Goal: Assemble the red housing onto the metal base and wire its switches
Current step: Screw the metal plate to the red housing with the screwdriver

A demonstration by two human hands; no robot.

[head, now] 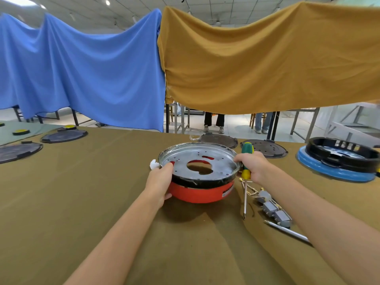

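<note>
At the centre of the olive-covered surface [82, 202] sits the red housing [201, 192] with the metal base [197, 161] resting in its black rim. Your left hand [160, 182] grips the assembly at its 9 o'clock edge, thumb over the rim, fingers curled under the red shell. At 3 o'clock your right hand [251, 166] clasps the green-and-yellow screwdriver [245, 177], tip down, thumb touching the rim; the grey switches [271, 209] lie at 4 o'clock.
</note>
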